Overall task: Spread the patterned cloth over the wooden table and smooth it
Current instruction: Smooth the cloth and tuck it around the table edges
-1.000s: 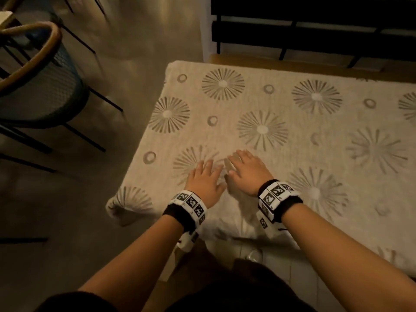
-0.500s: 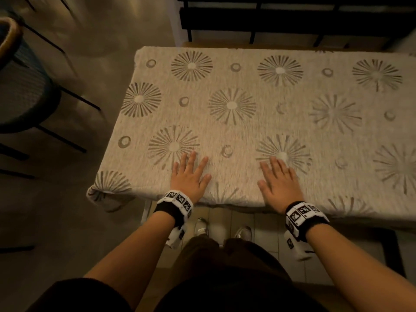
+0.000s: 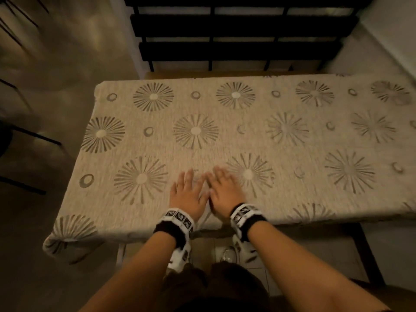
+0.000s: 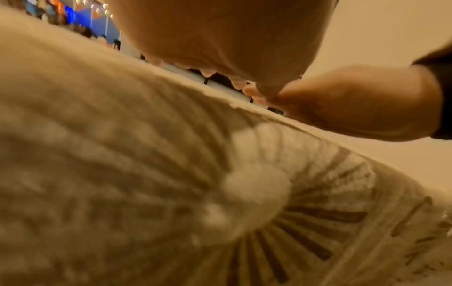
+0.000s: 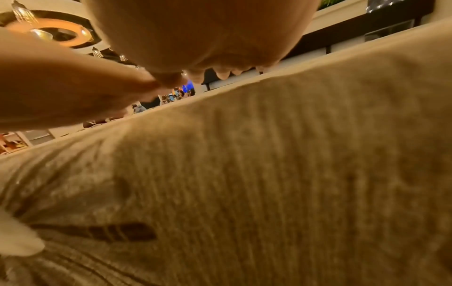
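A beige cloth with sunburst and ring patterns covers the table, draping over its near and left edges. A thin strip of wooden table shows along the far edge. My left hand lies flat on the cloth near the front edge, fingers straight. Right beside it, thumbs nearly touching, my right hand also presses flat. The left wrist view shows the left palm above the cloth, with the right hand alongside. In the right wrist view the right palm hovers over the cloth.
A black slatted bench stands behind the table. Thin black chair legs stand on the floor at the left. The cloth's left front corner hangs bunched below the table edge. My shoes show on tiled floor beneath.
One second ago the hands lay together, half a second ago they were spread apart on the cloth, and now they are together again. The head view has shifted right along the table.
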Available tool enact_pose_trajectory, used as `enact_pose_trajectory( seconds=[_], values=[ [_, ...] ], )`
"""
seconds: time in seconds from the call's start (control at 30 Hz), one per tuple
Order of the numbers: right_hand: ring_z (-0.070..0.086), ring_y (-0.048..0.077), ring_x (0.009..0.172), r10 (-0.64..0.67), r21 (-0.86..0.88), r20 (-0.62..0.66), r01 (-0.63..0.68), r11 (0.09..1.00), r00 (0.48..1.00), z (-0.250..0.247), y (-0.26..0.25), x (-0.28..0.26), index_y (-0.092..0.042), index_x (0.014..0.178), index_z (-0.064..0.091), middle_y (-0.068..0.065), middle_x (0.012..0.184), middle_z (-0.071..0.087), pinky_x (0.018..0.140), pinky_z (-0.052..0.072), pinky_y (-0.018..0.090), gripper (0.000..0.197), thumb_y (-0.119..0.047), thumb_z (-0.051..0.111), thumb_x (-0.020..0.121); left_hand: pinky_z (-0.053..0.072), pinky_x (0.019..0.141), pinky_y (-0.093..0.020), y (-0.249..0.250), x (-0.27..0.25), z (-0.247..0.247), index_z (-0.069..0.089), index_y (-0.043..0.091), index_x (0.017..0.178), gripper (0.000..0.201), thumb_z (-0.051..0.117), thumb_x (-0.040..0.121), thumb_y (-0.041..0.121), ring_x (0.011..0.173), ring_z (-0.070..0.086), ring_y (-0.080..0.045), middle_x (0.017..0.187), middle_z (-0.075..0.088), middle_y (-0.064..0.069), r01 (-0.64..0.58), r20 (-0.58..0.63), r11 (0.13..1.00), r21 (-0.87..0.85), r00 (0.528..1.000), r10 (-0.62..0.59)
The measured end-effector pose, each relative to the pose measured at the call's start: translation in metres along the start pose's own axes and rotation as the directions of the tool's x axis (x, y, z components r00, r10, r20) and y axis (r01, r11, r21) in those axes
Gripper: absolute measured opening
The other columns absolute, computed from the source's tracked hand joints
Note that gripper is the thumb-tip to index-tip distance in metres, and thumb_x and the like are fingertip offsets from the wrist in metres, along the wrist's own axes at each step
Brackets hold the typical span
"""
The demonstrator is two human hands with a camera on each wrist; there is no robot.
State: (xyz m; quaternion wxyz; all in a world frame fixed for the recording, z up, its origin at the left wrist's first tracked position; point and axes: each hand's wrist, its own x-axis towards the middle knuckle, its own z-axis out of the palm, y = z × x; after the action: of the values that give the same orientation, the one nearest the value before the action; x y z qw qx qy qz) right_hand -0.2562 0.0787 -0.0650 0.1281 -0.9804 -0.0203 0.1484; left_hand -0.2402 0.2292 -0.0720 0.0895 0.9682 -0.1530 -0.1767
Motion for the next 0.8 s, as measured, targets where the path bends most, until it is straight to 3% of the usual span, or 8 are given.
enact_pose_trajectory(
  seconds=[0.13, 0.2, 0.27, 0.33, 0.43, 0.5, 0.63, 0.8],
  values=[
    [-0.006, 0.016, 0.149, 0.076, -0.015, 0.016, -0.076, 0.997, 0.997, -0.007, 0.051, -0.021, -0.031, 0.152, 0.004, -0.003, 0.162, -0.005, 0.119, -0.005, 0.037, 0.06, -0.049, 0.019, 0.098, 0.003, 0.118, -0.044, -0.007, -0.003, 0.005, 0.004, 0.04, 0.15, 0.068, 0.006, 0.085, 0.063, 0.148, 0.0, -0.023, 0.162, -0.002, 0.001, 0.021, 0.002, 1.0, 0.016, 1.0, -0.021],
    [-0.007, 0.018, 0.149, 0.173, -0.04, 0.033, -0.171, 0.984, 0.984, -0.017, 0.094, -0.034, -0.032, 0.152, 0.0, -0.001, 0.162, -0.008, 0.119, -0.005, 0.039, 0.062, -0.054, 0.018, 0.097, 0.009, 0.117, -0.046, 0.0, 0.001, -0.004, 0.017, 0.034, 0.149, 0.067, 0.021, 0.087, 0.059, 0.147, 0.007, -0.028, 0.161, 0.007, -0.005, 0.071, 0.017, 0.997, 0.04, 0.997, -0.071],
    [-0.01, 0.021, 0.149, 0.303, -0.019, 0.025, -0.303, 0.953, 0.953, -0.03, 0.128, -0.043, -0.03, 0.152, -0.002, 0.002, 0.161, -0.012, 0.12, -0.005, 0.042, 0.062, -0.053, 0.016, 0.097, 0.019, 0.114, -0.049, 0.027, 0.014, -0.019, 0.033, 0.023, 0.142, 0.063, 0.033, 0.086, 0.053, 0.141, 0.019, -0.037, 0.154, 0.025, -0.015, 0.127, -0.01, 0.988, 0.082, 0.992, -0.127],
    [-0.012, 0.023, 0.149, 0.37, 0.024, -0.006, -0.37, 0.929, 0.929, -0.044, 0.151, -0.046, -0.027, 0.153, 0.0, 0.004, 0.161, -0.014, 0.12, -0.005, 0.044, 0.061, -0.048, 0.018, 0.098, 0.021, 0.113, -0.05, 0.07, 0.033, -0.031, 0.037, 0.016, 0.139, 0.062, 0.036, 0.088, 0.05, 0.14, 0.022, -0.038, 0.151, 0.029, -0.017, 0.082, -0.008, 0.992, 0.097, 0.997, -0.081],
    [-0.009, 0.023, 0.149, 0.296, 0.089, -0.041, -0.292, 0.952, 0.954, -0.063, 0.175, -0.043, -0.025, 0.153, 0.006, 0.005, 0.162, -0.01, 0.12, -0.003, 0.043, 0.06, -0.042, 0.023, 0.099, 0.016, 0.116, -0.049, 0.151, 0.059, -0.031, 0.026, 0.018, 0.146, 0.062, 0.036, 0.092, 0.047, 0.144, 0.014, -0.036, 0.157, 0.018, -0.015, -0.122, 0.005, 0.99, 0.076, 0.993, 0.122],
    [-0.006, 0.021, 0.149, 0.243, 0.095, -0.089, -0.235, 0.967, 0.966, -0.068, 0.198, -0.043, -0.025, 0.153, 0.009, 0.004, 0.162, -0.007, 0.12, -0.002, 0.04, 0.058, -0.041, 0.024, 0.099, 0.012, 0.117, -0.049, 0.204, 0.076, -0.026, 0.022, 0.022, 0.148, 0.062, 0.035, 0.093, 0.047, 0.146, 0.01, -0.035, 0.159, 0.013, -0.013, -0.193, -0.005, 0.98, 0.049, 0.981, 0.194],
    [-0.005, 0.02, 0.149, 0.221, 0.058, -0.057, -0.217, 0.974, 0.974, -0.065, 0.282, -0.067, -0.027, 0.153, 0.008, 0.002, 0.162, -0.005, 0.119, -0.002, 0.04, 0.057, -0.045, 0.018, 0.099, 0.012, 0.118, -0.048, 0.298, 0.105, -0.008, 0.015, 0.026, 0.15, 0.063, 0.031, 0.094, 0.049, 0.147, 0.004, -0.035, 0.161, 0.007, -0.011, -0.227, 0.001, 0.974, 0.02, 0.974, 0.227],
    [-0.002, 0.017, 0.15, 0.135, -0.008, -0.035, -0.136, 0.991, 0.99, -0.079, 0.423, -0.105, -0.03, 0.152, 0.007, -0.003, 0.162, -0.001, 0.118, -0.005, 0.033, 0.073, -0.061, -0.006, 0.087, 0.021, 0.113, -0.055, 0.363, 0.13, 0.014, 0.011, 0.043, 0.147, 0.068, 0.029, 0.087, 0.069, 0.142, 0.009, -0.046, 0.16, 0.003, -0.009, -0.184, 0.164, 0.974, 0.13, 0.973, 0.162]
  ],
)
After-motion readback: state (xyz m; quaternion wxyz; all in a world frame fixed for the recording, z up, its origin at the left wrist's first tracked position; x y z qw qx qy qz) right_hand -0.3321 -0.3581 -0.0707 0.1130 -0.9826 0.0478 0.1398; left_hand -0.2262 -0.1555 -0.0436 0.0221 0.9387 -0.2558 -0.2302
